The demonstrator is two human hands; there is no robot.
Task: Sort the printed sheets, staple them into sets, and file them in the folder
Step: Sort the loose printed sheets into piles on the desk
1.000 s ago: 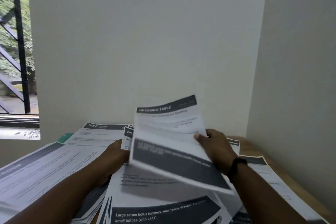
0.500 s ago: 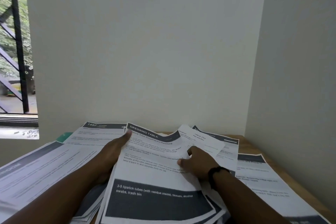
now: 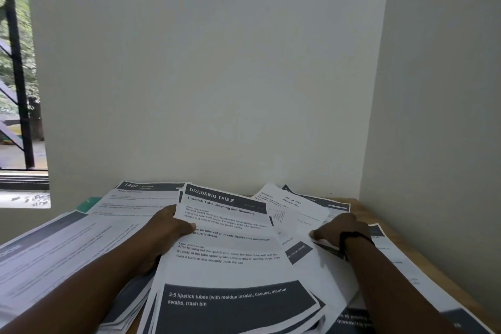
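A stack of printed sheets topped by a "DRESSING TABLE" page (image 3: 230, 252) lies in the middle of the wooden table. My left hand (image 3: 165, 230) grips the stack's left edge, thumb on top of the page. To the right, my right hand (image 3: 336, 230) holds a tilted sheet (image 3: 292, 214) by its near edge, fingers curled at the paper. More printed sheets (image 3: 67, 249) spread out on the left. No stapler is in view.
A green folder corner (image 3: 89, 203) peeks from under the left sheets. More pages (image 3: 401, 274) lie along the right. The table (image 3: 360, 209) stands in a corner, with walls behind and to the right and a window at the far left.
The raised sheets came down onto the stack. My right hand then moved right onto the tilted sheet. My left hand now has its thumb over the top page's edge.
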